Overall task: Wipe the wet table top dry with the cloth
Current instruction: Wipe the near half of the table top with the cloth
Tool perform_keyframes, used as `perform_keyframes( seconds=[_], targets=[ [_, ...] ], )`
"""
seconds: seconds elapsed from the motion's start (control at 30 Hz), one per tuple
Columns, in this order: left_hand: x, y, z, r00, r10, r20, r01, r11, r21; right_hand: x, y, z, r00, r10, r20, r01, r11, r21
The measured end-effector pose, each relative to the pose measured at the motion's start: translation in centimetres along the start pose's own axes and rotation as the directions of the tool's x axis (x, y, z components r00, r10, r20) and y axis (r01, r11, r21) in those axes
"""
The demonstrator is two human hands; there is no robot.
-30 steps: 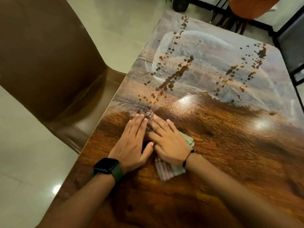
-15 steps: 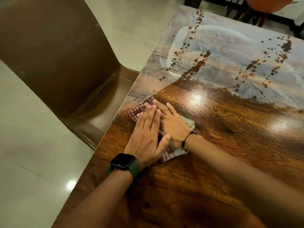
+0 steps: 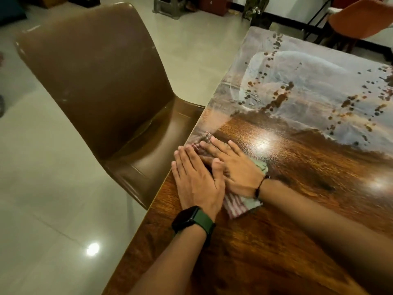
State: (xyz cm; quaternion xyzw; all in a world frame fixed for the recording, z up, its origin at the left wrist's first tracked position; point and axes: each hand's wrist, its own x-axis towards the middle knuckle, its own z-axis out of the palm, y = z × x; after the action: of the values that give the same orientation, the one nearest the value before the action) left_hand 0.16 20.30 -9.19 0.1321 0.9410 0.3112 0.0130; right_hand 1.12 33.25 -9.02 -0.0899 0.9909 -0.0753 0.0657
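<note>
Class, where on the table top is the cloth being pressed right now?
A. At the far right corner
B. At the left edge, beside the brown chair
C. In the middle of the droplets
B: both flat hands press the cloth at the table top's left edge, next to the brown chair.

A glossy wooden table (image 3: pixel 287 241) carried a striped cloth (image 3: pixel 238 206) near its left edge, water drops (image 3: pixel 276 101) farther back.

Two hands (image 3: pixel 214 175), one cloth (image 3: pixel 238 206), two chairs (image 3: pixel 102 81).
</note>
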Motion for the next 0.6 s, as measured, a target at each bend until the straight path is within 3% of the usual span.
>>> perform_keyframes(
  seconds=[0.13,0.2,0.3,0.43,0.5,0.6],
  targets=[
    [0.2,-0.1,0.0,0.999,-0.010,0.037,0.009,1.000,0.026,6.2,5.0,-1.6,0.938,0.343,-0.050,-0.342,0.939,0.028],
    [0.4,0.0,0.0,0.998,-0.012,0.056,0.010,0.999,0.040,8.4,5.7,-1.8,0.897,0.437,-0.061,-0.434,0.899,0.057],
    [0.4,0.1,0.0,0.998,0.006,0.069,-0.007,1.000,0.017,7.3,3.8,-1.3,0.927,0.370,-0.056,-0.371,0.929,0.002],
    [0.3,0.1,-0.1,0.998,0.027,0.051,-0.028,1.000,0.014,2.2,-1.0,0.3,0.998,0.010,-0.062,-0.012,0.999,-0.039],
    [0.4,0.1,-0.1,0.998,0.023,0.054,-0.024,0.999,0.026,1.9,-0.7,0.0,1.000,-0.009,-0.025,0.008,0.999,-0.038],
    [0.5,0.1,0.0,0.997,0.033,0.072,-0.034,0.999,0.021,5.8,2.2,-1.4,0.988,0.153,-0.013,-0.154,0.988,-0.028]
  ],
)
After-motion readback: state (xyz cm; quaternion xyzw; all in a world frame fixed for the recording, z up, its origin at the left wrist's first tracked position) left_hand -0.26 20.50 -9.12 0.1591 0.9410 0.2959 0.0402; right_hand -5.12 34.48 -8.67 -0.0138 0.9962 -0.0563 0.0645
